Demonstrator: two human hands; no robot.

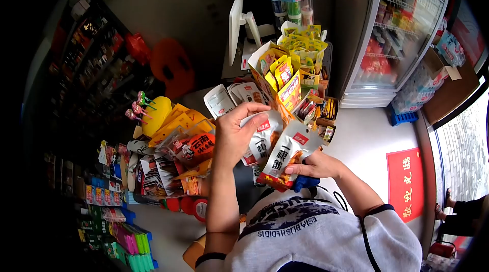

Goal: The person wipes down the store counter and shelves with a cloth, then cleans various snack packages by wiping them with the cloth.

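Note:
My left hand (237, 132) is closed, thumb and fingers pinching a white snack packet (261, 141) near its top edge. In my right hand (322, 164) is another snack packet (290, 152) of the same design, with black lettering and a red lower part, my thumb lying across its front. The two packets overlap side by side in front of my chest. A dark blue object (305, 183), whose kind I cannot make out, shows below my right fingers. Just beyond my left hand stand more white packets (220, 101).
A box of yellow snack packets (283, 73) stands ahead, near a white monitor (236, 24). Orange-yellow bags (175, 124) lie to the left. A glass-door fridge (389, 37) is at right, with a red mat (405, 183) on the floor. A person's legs (463, 216) show at far right.

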